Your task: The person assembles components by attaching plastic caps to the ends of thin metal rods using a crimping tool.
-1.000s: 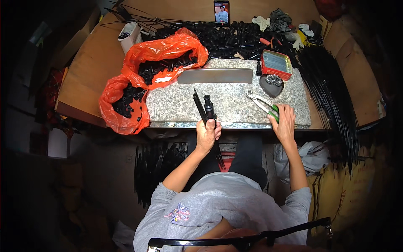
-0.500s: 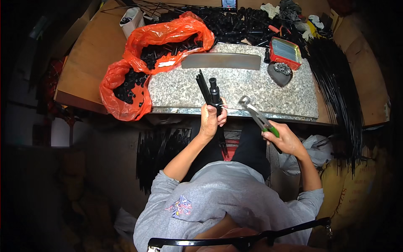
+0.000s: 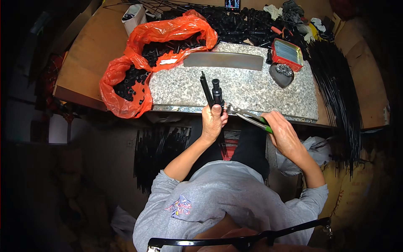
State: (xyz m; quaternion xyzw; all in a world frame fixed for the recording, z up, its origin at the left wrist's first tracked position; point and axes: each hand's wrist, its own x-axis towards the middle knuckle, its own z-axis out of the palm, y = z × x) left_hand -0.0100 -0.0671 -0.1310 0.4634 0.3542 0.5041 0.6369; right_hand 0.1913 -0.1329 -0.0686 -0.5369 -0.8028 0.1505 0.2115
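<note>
The left hand (image 3: 212,122) is clamped around the rods (image 3: 206,89) and the black part (image 3: 216,90), which rise side by side above its grip. The right hand (image 3: 284,134) grips the pliers (image 3: 249,119), whose head sits at the left hand's right side, just beside the part; whether it bites anything is unclear. Half a second ago, that head was apart from the left hand.

Your head cam (wide fisheye, L of pair) looks down & fwd from yr head: grey top (image 3: 228,185) v. near, hands (image 3: 212,121) mid-frame, bench (image 3: 94,69) beyond.
</note>
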